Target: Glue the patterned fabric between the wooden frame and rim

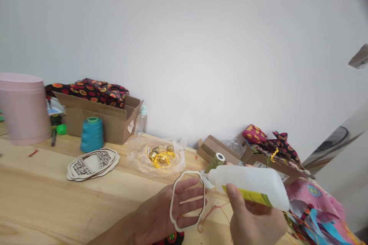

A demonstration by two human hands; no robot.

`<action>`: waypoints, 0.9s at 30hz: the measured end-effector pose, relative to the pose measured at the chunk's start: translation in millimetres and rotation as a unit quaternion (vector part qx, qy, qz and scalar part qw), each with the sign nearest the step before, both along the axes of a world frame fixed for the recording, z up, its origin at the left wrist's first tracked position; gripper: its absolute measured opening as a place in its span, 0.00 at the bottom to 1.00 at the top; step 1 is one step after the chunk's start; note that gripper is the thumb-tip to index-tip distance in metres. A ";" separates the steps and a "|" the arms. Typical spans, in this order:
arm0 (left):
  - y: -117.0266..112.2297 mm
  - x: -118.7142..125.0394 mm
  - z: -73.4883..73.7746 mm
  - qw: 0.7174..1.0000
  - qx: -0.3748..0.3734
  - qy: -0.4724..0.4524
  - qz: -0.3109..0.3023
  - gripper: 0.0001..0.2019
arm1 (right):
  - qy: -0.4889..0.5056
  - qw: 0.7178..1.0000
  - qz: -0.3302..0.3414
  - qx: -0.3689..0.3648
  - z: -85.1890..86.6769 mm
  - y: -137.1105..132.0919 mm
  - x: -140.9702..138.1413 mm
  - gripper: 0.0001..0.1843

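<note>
My left hand [169,208] lies palm up with its fingers stretched out, and a thin wooden frame [173,191] with a scalloped outline rests across them. My right hand [253,220] is wrapped round a white squeeze bottle [253,185] with a yellow-green label. The bottle lies on its side, and its nozzle touches the frame's right edge. Both hands hover above the front of a light wooden table [43,199].
A stack of carved wooden cut-outs [93,163], a teal thread cone [92,134], a pink tub [24,108] and a cardboard box of patterned cloth [97,113] stand left. A bag of gold bells [159,155], a green spool [215,162], another box and colourful scraps [319,210] lie right.
</note>
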State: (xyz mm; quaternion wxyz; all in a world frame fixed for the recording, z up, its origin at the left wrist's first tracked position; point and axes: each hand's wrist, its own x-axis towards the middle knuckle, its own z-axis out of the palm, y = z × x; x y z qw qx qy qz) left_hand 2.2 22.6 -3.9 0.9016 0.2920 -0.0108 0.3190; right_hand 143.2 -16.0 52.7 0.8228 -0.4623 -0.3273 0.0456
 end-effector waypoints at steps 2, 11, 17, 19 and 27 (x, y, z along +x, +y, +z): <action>-1.4 0.9 3.1 1.000 0.002 0.010 0.004 0.18 | 0.008 1.000 0.002 -0.004 1.4 -0.4 -1.0 0.22; -2.5 0.3 0.4 1.000 0.000 -0.005 0.026 0.18 | -0.039 0.999 0.000 -0.034 -1.2 -2.3 3.1 0.21; -3.2 1.1 6.5 0.999 -0.016 0.033 0.018 0.15 | -0.009 1.000 0.009 -0.027 0.8 -1.9 -0.1 0.27; -2.1 0.6 3.1 1.000 -0.012 0.014 0.017 0.16 | -0.015 0.999 0.003 -0.034 2.6 -1.7 -0.7 0.26; 0.1 -0.3 -4.8 1.000 -0.008 -0.003 0.025 0.17 | -0.041 0.999 -0.001 -0.010 4.2 -1.7 -0.3 0.21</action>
